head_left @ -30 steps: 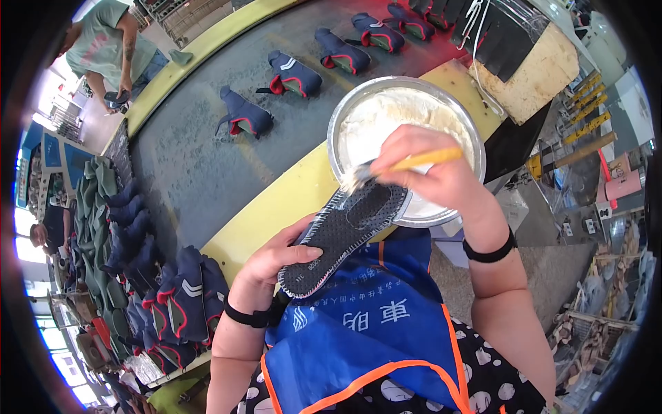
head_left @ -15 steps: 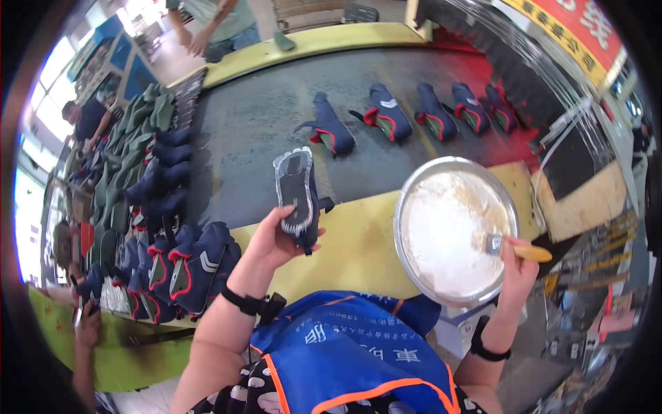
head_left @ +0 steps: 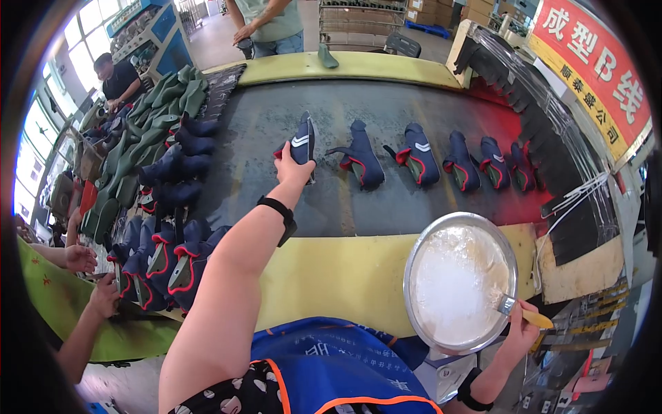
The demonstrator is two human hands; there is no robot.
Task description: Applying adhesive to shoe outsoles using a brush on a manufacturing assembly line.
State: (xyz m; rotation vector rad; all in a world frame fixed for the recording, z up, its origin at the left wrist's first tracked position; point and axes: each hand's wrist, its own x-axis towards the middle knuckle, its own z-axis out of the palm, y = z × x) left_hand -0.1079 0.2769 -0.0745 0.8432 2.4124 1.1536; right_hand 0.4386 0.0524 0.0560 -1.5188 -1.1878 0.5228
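With my left arm stretched far forward, my left hand (head_left: pixel 294 170) is closed round the heel end of a navy shoe upper (head_left: pixel 303 131) with white chevrons. That upper is at the left end of a row on the dark conveyor belt (head_left: pixel 262 110); whether it bears fully on the belt I cannot tell. My right hand (head_left: pixel 523 332) grips a brush (head_left: pixel 537 319) by its yellow handle. The brush's bristle end dips into white paste (head_left: pixel 455 276) at the right side of a metal bowl (head_left: pixel 409 297). Several red-trimmed navy uppers (head_left: pixel 420 157) lie further right along the belt.
Green shoe lasts (head_left: pixel 127 165) and more navy uppers (head_left: pixel 193 162) are heaped at the left. Another person's hands (head_left: pixel 93 276) are at lower left. A yellow ledge (head_left: pixel 331 276) borders the belt's near side. Dark curtain strips (head_left: pixel 545 117) hang at the right.
My left hand has carried the upper forward onto or just above the belt and turned its white-edged sole out of sight. The brush has shifted to the bowl's right side. The view has tilted up.
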